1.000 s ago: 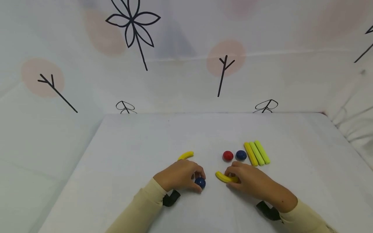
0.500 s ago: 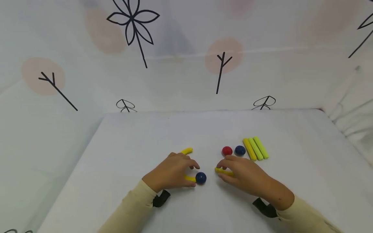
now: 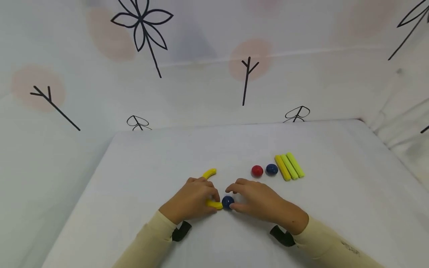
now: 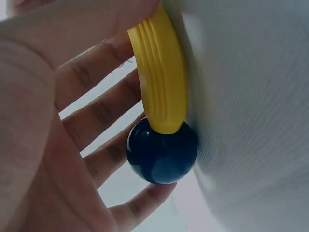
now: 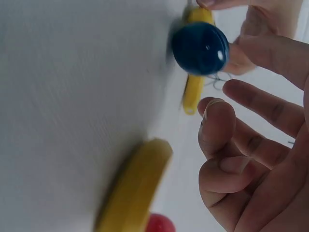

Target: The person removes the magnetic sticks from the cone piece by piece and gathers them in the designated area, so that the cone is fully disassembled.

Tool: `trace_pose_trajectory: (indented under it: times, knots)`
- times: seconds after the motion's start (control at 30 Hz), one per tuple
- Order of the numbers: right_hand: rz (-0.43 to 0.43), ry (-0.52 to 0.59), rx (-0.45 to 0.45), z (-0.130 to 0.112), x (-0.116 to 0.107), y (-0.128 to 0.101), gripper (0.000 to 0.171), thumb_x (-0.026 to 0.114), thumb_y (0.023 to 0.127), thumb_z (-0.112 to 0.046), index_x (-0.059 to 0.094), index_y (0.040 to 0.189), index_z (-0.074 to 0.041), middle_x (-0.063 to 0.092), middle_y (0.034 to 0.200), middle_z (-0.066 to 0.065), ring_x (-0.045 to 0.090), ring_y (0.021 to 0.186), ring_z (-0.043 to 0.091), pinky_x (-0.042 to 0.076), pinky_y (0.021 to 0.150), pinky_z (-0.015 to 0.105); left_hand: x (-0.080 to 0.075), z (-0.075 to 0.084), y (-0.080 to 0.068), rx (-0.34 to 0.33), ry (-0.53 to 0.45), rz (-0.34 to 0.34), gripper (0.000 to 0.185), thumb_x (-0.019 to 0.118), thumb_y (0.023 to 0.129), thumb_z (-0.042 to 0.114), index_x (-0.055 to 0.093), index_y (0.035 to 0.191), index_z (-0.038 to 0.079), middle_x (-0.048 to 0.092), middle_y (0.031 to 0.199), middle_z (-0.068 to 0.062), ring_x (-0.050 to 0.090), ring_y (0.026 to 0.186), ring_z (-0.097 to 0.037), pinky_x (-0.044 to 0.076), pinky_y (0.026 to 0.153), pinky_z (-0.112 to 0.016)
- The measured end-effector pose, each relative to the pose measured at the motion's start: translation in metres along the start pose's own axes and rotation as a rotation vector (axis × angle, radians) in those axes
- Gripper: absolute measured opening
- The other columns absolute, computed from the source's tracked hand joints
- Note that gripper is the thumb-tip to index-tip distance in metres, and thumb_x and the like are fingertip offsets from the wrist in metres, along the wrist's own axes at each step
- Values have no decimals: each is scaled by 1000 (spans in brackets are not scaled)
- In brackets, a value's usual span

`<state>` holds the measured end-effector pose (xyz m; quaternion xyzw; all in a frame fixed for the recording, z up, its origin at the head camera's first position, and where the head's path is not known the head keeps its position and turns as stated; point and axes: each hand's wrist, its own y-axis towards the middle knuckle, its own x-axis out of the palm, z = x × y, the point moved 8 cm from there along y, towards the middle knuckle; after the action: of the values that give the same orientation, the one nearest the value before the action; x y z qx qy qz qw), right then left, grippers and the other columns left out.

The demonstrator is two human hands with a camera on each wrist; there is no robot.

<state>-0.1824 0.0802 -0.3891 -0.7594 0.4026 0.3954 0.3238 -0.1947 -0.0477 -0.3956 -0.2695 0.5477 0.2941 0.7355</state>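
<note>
My left hand (image 3: 208,199) pinches a short yellow curved piece (image 3: 213,204) low on the white table (image 3: 161,160). The piece's tip meets a dark blue ball (image 3: 228,201); the left wrist view shows the ribbed piece (image 4: 161,82) ending on the ball (image 4: 161,151). My right hand (image 3: 238,196) hovers just right of the ball with loosely curled fingers that hold nothing. In the right wrist view the ball (image 5: 200,48) lies beyond those fingers. A second yellow curved piece (image 5: 133,193) lies loose on the table under this hand, hidden in the head view.
A third yellow curved piece (image 3: 209,173) lies behind my left hand. To the right sit a red ball (image 3: 257,171), another blue ball (image 3: 272,169) and three yellow-green sticks (image 3: 289,166) side by side. Patterned white walls close in the table.
My right hand moved left to the blue ball and no longer grips its yellow piece. My left hand went from the ball to holding a yellow piece against it.
</note>
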Motion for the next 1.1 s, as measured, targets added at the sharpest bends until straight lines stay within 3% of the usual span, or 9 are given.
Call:
trace_pose_trajectory:
  times: [0.3,0.63,0.87,0.97,1.1]
  knots:
    - [0,-17,-57,-1,14,-2,36,79,86,-30,70,120,-20,65,107,-5,60,85,8,57,79,30,5,-2,-2,-24,-73,11,18,86,78,38,78,93,30,69,94,18,57,100,-7,42,95,-45]
    - [-32,-54,-49,1,20,0,42,80,86,-32,64,122,-21,64,104,-6,56,76,5,56,75,28,2,-1,0,-8,-94,46,18,87,77,35,79,91,28,67,90,18,57,99,-8,43,94,-47]
    - [-31,-66,-19,3,19,2,43,77,88,-35,63,125,-18,67,111,-3,61,86,7,58,82,32,2,-3,-2,-6,-77,60,18,87,77,36,80,91,26,68,92,16,59,103,-9,44,93,-45]
    - [19,-54,0,4,10,0,43,77,88,-34,62,125,-18,68,113,-2,63,89,9,58,83,34,4,-4,-2,-11,-73,51,18,86,77,36,79,90,26,69,93,16,59,102,-9,45,94,-45]
    - [166,-33,17,9,-14,-4,42,78,87,-33,63,123,-18,70,105,-4,62,85,8,56,76,28,4,-4,-1,-10,-73,44,18,86,78,38,80,91,27,69,94,16,58,100,-7,45,94,-46]
